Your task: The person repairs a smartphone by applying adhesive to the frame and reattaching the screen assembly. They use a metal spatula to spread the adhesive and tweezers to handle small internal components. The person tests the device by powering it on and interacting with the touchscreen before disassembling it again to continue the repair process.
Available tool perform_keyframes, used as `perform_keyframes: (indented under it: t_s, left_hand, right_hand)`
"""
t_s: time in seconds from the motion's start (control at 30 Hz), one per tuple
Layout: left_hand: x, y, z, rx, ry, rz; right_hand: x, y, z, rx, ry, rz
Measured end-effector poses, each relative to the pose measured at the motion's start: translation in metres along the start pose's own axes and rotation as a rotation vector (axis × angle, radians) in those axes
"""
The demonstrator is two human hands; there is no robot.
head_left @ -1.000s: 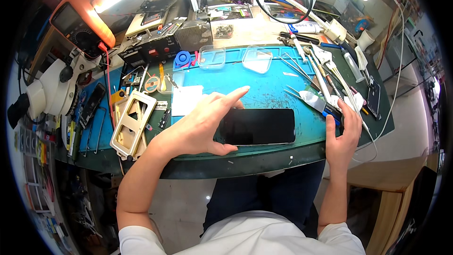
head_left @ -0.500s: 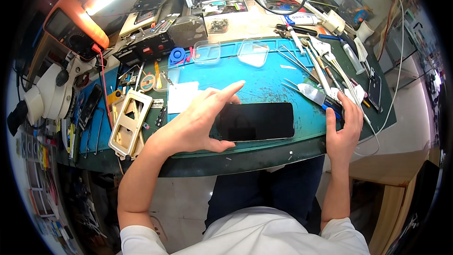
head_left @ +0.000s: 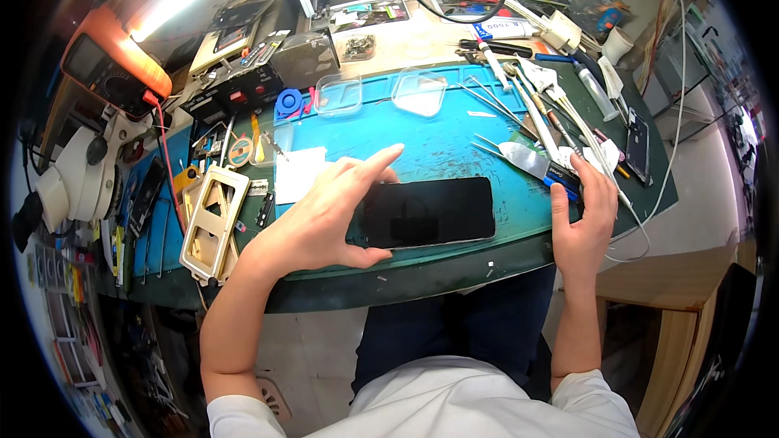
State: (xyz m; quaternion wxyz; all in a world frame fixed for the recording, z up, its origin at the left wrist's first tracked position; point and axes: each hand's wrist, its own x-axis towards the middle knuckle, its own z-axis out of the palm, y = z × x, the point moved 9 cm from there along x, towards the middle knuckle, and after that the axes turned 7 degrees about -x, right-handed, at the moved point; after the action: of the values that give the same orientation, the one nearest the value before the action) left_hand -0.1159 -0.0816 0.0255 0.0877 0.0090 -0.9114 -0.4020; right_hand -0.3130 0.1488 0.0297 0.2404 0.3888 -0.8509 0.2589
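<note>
A black-screened smartphone (head_left: 428,212) lies lengthwise in front of me on the blue work mat (head_left: 357,142). My left hand (head_left: 320,211) spans its left end, thumb along the near edge and a finger at the far edge, while the index finger points out above it. My right hand (head_left: 588,211) rests at the mat's right side, thumb and fingers apart. It is beside the blue-and-black end of a pair of tweezers (head_left: 523,158), whose tips point away to the left. Whether it touches them I cannot tell.
Left stand a gold metal frame (head_left: 215,223), a white sheet (head_left: 300,174) and an orange multimeter (head_left: 114,65). Behind are clear plastic trays (head_left: 419,92) and a black box-shaped device (head_left: 235,93). Tools, a syringe (head_left: 596,91) and white cables (head_left: 682,105) crowd the right.
The view has shifted a little, so the bench and things appear slightly further left. Both hands keep nearly the same pose, and the smartphone stays in place within my left hand.
</note>
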Motion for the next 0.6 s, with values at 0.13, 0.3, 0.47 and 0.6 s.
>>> perform_keyframes:
  t_s: [0.13, 0.3, 0.47, 0.6]
  left_hand:
    - [-0.002, 0.001, -0.002, 0.007, -0.004, -0.029]
    - [-0.002, 0.000, 0.000, -0.006, -0.010, -0.054]
    - [-0.001, 0.000, 0.001, 0.004, -0.016, -0.055]
    - [-0.002, 0.000, 0.000, 0.015, -0.009, -0.047]
  right_hand:
    - [0.003, -0.004, 0.003, 0.006, -0.034, -0.040]
    - [0.002, 0.000, 0.006, 0.004, -0.066, -0.005]
    - [-0.003, 0.014, -0.005, 0.018, 0.063, 0.142]
    - [-0.001, 0.017, -0.006, -0.132, 0.116, 0.182]
